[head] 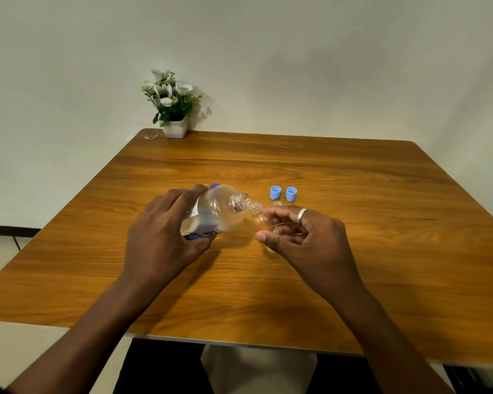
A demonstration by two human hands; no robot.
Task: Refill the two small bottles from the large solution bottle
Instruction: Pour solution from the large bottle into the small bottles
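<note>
Head view: the left hand [165,231] grasps the bottle [219,211], tipped with its long axis pointing right, so its open mouth meets the small bottle [256,212], which the right hand [305,237] pinches just right of the bottle.

We look from a head-worn camera, forward and down across the table [353,180], close over the left hand [165,237] and right hand [305,237]. The wall [296,66] faces us at twelve o'clock, the flowerpot [174,127] toward eleven.
</note>
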